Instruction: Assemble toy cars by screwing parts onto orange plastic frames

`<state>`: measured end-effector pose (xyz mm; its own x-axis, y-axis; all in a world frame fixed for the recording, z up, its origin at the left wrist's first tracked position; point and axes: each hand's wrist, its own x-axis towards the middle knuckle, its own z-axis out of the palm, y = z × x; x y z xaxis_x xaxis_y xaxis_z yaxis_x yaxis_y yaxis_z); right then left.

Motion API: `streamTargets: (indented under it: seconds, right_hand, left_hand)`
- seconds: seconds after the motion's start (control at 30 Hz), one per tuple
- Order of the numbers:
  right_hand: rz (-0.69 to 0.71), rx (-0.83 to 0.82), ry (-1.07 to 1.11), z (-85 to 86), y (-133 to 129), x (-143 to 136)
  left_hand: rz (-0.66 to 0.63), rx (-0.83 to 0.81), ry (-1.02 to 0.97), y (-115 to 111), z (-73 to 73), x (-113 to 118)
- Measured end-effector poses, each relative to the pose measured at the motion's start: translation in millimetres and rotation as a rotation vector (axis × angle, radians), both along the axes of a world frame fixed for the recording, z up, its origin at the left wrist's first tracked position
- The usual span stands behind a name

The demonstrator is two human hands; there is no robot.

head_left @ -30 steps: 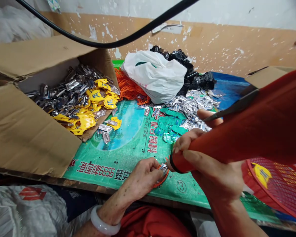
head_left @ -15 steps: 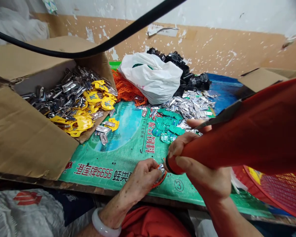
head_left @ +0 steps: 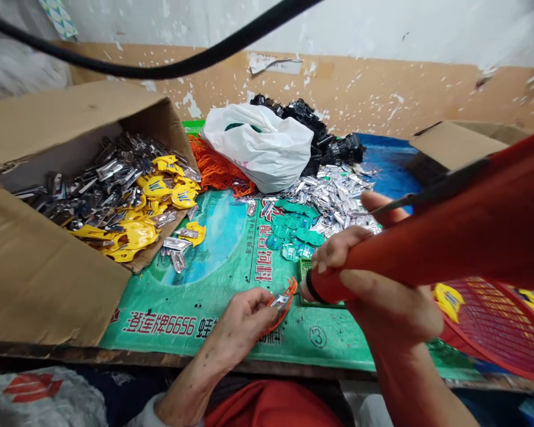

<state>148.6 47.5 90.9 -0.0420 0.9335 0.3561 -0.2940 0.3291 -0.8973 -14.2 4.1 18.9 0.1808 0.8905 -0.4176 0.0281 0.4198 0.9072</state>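
Low over the green sheet, my left hand pinches a small orange plastic part with a silver plate on it. My right hand is wrapped round a thick red power screwdriver with a lever along its top. Its nose points left, just beside the orange part; whether the bit touches is unclear. Partly behind the screwdriver nose sits a small green basket. Beyond it lie teal plastic parts and a heap of silver plates.
At left a cardboard box on its side spills silver parts and yellow car shells. A white bag, orange netting and black parts stand behind. A red basket is at right; a black cable hangs across.
The screwdriver nose has drawn back slightly to the right from the orange part, showing more of it and the green basket. The view has shifted a little.
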Motion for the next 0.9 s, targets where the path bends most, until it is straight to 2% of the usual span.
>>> streamTargets:
  seconds: [0.1, 0.27, 0.37, 0.57, 0.73, 0.9]
  right_hand:
    - [-0.109, -0.012, 0.037, -4.1, 10, 10]
    - [-0.165, -0.088, -0.043, -38.2, 24, 17]
    - [-0.158, -0.122, -0.055, -51.2, 26, 16]
    - [-0.173, -0.115, -0.117, -53.4, 27, 18]
    - [-0.187, -0.126, -0.131, -54.4, 27, 18]
    - [-0.19, -0.131, -0.221, -50.9, 27, 16]
  left_hand:
    - [0.022, 0.006, 0.033, 0, -0.7, -9]
    - [0.09, 0.063, 0.059, -4, -12.2, -10]
    - [0.157, 0.085, 0.115, -7, -18.6, -9]
    - [0.168, 0.213, 0.282, -8, -20.9, -9]
    - [0.149, 0.372, 0.516, -11, -20.3, -10]
    - [0.123, 0.788, 0.759, -19, -33.2, -17]
